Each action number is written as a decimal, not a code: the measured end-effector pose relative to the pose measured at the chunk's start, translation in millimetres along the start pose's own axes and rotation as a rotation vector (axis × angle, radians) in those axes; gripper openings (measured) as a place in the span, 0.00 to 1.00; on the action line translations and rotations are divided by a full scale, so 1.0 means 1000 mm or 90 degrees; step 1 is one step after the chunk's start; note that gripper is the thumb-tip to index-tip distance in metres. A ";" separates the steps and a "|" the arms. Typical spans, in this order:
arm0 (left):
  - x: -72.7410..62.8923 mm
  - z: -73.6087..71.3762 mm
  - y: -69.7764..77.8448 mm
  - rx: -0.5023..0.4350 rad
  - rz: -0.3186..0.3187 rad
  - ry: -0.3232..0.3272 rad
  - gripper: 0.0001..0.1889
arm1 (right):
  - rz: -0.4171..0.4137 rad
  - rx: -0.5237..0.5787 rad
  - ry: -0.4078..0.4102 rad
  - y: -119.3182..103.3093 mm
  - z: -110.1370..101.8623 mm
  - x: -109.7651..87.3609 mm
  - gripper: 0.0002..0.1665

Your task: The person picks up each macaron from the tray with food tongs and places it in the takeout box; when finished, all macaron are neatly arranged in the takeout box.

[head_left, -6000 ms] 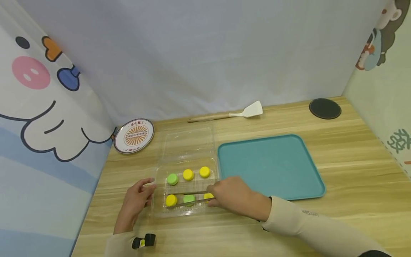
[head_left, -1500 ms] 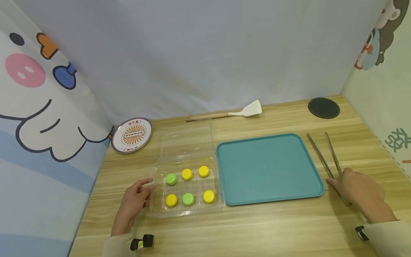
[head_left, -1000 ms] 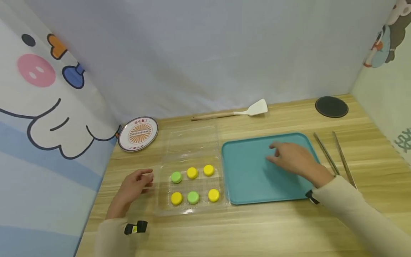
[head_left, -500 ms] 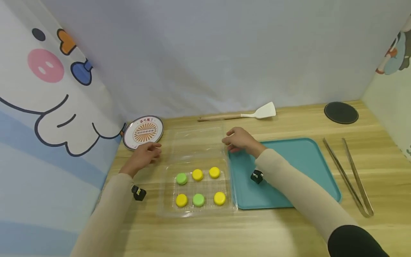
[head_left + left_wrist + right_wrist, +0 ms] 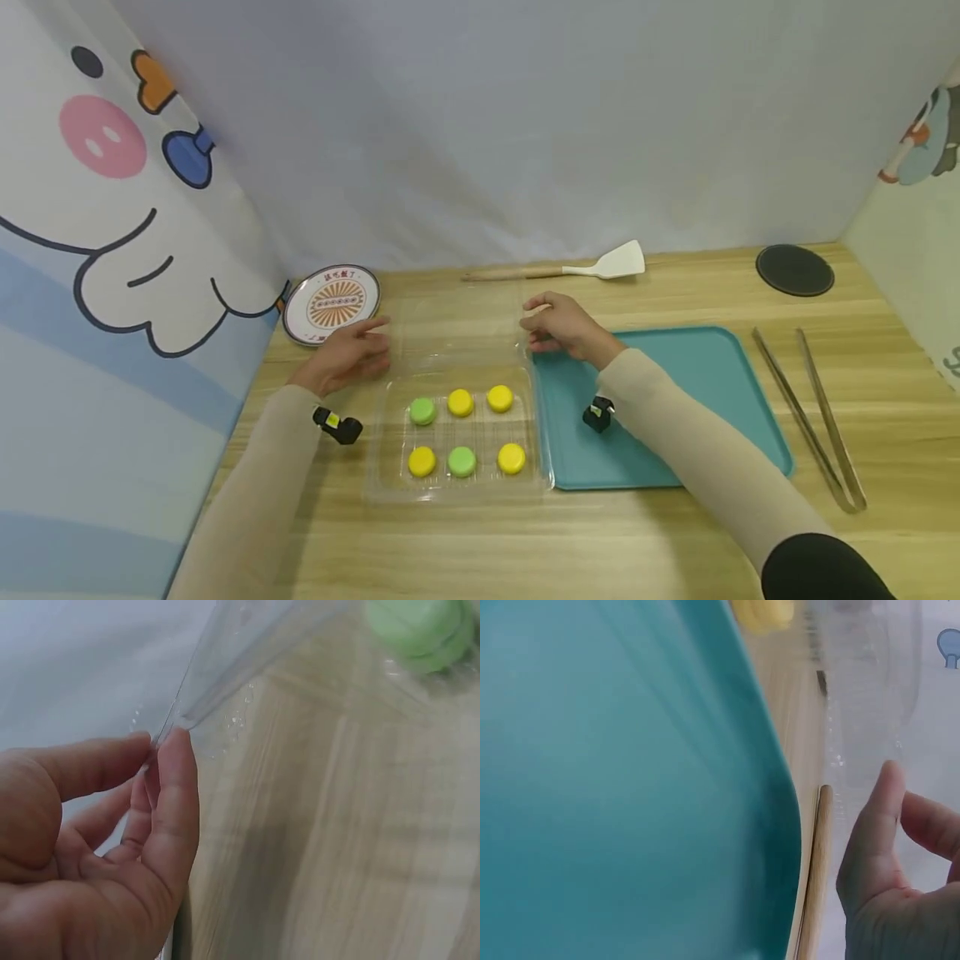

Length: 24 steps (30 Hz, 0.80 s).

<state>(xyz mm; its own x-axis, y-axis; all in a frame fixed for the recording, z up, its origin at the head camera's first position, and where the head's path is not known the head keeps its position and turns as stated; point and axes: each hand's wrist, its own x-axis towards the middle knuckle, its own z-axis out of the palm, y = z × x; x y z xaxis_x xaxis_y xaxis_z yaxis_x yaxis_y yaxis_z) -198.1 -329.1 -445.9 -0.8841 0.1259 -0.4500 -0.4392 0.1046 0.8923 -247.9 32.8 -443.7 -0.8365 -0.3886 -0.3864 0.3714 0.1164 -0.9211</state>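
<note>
A clear plastic box (image 5: 375, 479) lies with its hinged lid (image 5: 457, 321) folded back behind it. Several yellow macarons (image 5: 460, 403) and two green macarons (image 5: 462, 462) sit in it in two rows. My left hand (image 5: 347, 357) pinches the lid's left edge between thumb and finger, as the left wrist view shows. On the opposite side, the thumb and index finger of my right hand (image 5: 566, 325) grip the lid's right edge; in the right wrist view the lid (image 5: 866, 712) stretches away from the fingertips.
Under my right forearm is a teal tray (image 5: 682, 342), with metal tongs (image 5: 813, 425) to its right. A patterned plate (image 5: 332, 306) stands at back left. A white-headed spatula (image 5: 619, 260) lies along the back, and a black round mat (image 5: 795, 270) at back right.
My right hand has laid the tongs down right of the tray and crossed to the lid's right edge. My left hand has moved up from the box's side to the lid's left edge.
</note>
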 end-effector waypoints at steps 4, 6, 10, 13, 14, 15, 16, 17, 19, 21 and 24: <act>-0.002 0.000 0.002 -0.037 0.047 0.014 0.33 | -0.047 0.016 0.017 0.001 0.000 -0.001 0.24; -0.005 0.000 0.002 -0.067 0.078 0.025 0.31 | -0.085 0.008 0.023 0.001 0.000 -0.003 0.23; -0.012 0.002 0.002 -0.103 0.152 0.035 0.24 | -0.174 -0.052 0.021 0.000 0.000 -0.013 0.16; -0.019 0.003 0.001 -0.064 0.191 0.053 0.17 | -0.244 -0.134 0.026 -0.001 -0.001 -0.024 0.10; -0.022 0.004 0.001 -0.038 0.202 0.065 0.16 | -0.268 -0.170 0.033 -0.001 -0.001 -0.029 0.08; -0.026 0.005 -0.001 -0.011 0.213 0.075 0.14 | -0.292 -0.211 0.040 0.000 -0.001 -0.033 0.07; -0.029 0.005 -0.002 0.020 0.225 0.086 0.13 | -0.315 -0.251 0.048 0.001 -0.001 -0.037 0.07; -0.032 0.005 -0.004 0.047 0.236 0.095 0.12 | -0.338 -0.293 0.056 0.002 -0.001 -0.040 0.07; -0.038 0.006 -0.008 0.092 0.257 0.110 0.10 | -0.386 -0.366 0.072 0.006 0.000 -0.047 0.06; -0.043 0.008 -0.011 0.101 0.268 0.108 0.09 | -0.428 -0.419 0.080 0.010 0.001 -0.053 0.05; -0.053 0.010 -0.014 0.104 0.254 0.105 0.07 | -0.465 -0.464 0.081 0.019 0.001 -0.059 0.03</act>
<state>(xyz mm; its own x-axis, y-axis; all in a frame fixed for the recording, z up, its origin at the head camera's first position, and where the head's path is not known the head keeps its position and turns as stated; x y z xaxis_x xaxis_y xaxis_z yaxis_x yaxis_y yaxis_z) -143.8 -326.9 -434.7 -0.9983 0.0309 -0.0485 -0.0400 0.2351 0.9712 -191.1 57.2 -438.4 -0.8119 -0.4921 0.3142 -0.5410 0.4319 -0.7216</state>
